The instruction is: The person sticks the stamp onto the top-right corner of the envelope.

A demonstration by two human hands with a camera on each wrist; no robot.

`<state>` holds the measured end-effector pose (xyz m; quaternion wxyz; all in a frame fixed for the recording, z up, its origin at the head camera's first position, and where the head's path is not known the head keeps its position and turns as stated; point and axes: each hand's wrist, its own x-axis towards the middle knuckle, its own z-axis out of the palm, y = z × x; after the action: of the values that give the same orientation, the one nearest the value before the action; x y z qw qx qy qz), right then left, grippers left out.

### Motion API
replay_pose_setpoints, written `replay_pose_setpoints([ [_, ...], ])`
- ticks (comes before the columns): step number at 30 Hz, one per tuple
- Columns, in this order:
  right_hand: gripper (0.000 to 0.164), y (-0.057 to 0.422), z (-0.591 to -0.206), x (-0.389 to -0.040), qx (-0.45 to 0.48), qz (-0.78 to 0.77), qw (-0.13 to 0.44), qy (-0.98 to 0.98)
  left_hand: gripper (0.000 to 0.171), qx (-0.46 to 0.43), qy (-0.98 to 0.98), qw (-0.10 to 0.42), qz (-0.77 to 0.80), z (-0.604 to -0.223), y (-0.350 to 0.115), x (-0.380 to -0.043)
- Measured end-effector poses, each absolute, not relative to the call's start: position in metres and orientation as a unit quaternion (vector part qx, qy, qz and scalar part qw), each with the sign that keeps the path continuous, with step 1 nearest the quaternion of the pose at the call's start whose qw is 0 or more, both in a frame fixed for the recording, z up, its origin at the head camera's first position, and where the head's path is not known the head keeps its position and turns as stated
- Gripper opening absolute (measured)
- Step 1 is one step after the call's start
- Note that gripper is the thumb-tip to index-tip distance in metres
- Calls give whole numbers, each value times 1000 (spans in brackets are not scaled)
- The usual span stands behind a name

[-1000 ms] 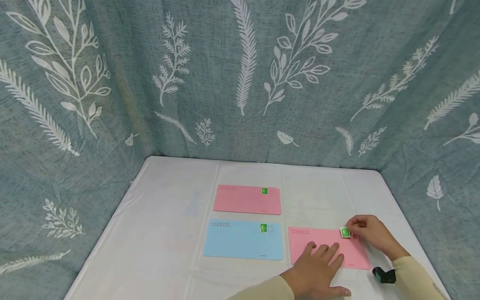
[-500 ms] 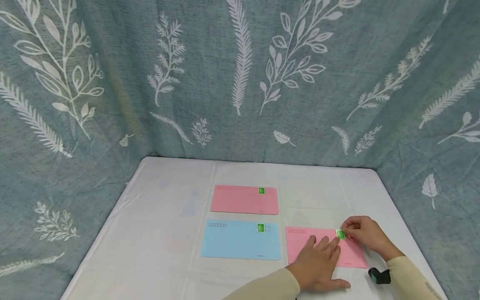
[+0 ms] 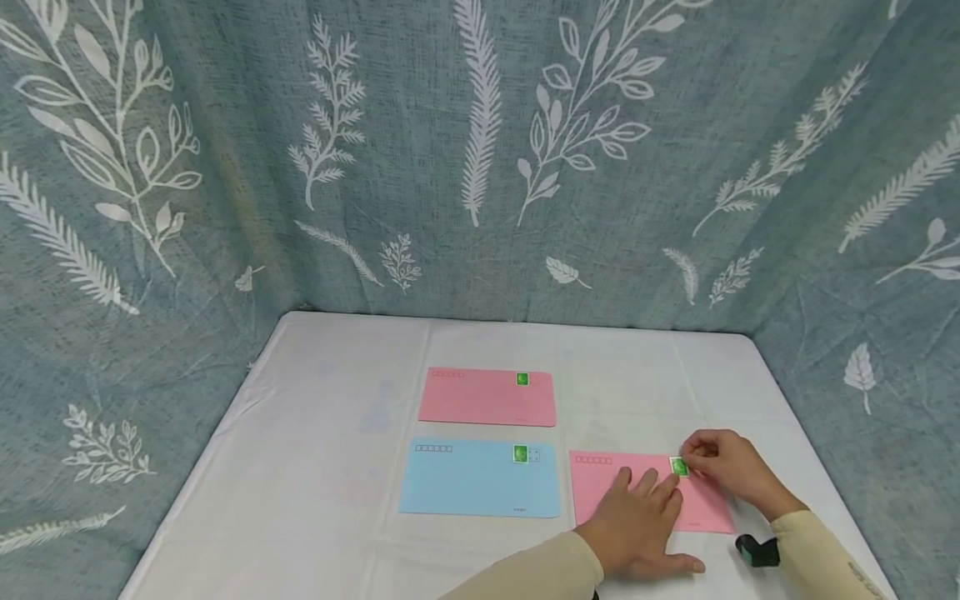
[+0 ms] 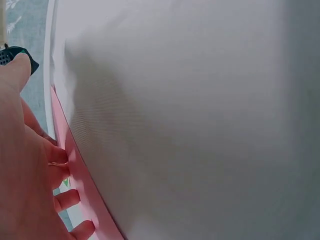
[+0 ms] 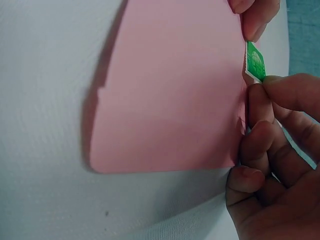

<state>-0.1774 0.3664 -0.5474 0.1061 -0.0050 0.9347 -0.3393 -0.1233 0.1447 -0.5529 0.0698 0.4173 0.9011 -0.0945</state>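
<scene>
In the head view a pink envelope [image 3: 705, 518] lies at the right front of the table. My left hand [image 3: 633, 525] rests on it, fingers spread, the index fingertip beside a green stamp [image 3: 679, 467] with a white border. My right hand [image 3: 735, 471] pinches that stamp by its right edge, near the envelope's upper right corner. In the right wrist view the stamp [image 5: 255, 62] is held between thumb and index finger, tilted over the pink paper [image 5: 170, 90]. The left wrist view shows my left fingertips on the same envelope [image 4: 82, 170]. Whether the stamp lies fully flat I cannot tell.
A blue envelope [image 3: 480, 487] and another pink envelope [image 3: 483, 400] lie to the left, each with a green stamp. A small black object [image 3: 759, 551] sits by my right sleeve. Patterned grey-green cloth [image 3: 420, 150] hangs behind the white-covered table [image 3: 315, 442].
The stamp in my right hand has moved slightly left and down onto the envelope's corner. My left index fingertip has come up beside it. The head view has shifted a little.
</scene>
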Motion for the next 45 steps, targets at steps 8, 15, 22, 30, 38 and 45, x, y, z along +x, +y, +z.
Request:
replay_pose_setpoints([
  [8, 7, 370, -550, -176, -27, -338, 91, 936, 97, 407, 903, 101, -93, -551, 150, -122],
  [15, 10, 366, -552, -175, -48, -316, 88, 944, 99, 400, 906, 94, -99, -555, 151, -124],
  [22, 11, 365, -551, -174, -47, -307, 89, 946, 100, 401, 906, 95, -102, -554, 151, -123],
  [30, 11, 364, -552, -173, -50, -308, 84, 946, 102, 407, 902, 91, -113, -554, 149, -123],
  [38, 12, 361, -552, -173, -50, -302, 81, 949, 103, 405, 903, 101, -106, -554, 148, -123],
  [45, 8, 358, -551, -172, -52, -278, 93, 955, 103, 405, 902, 103, -105, -551, 147, -122],
])
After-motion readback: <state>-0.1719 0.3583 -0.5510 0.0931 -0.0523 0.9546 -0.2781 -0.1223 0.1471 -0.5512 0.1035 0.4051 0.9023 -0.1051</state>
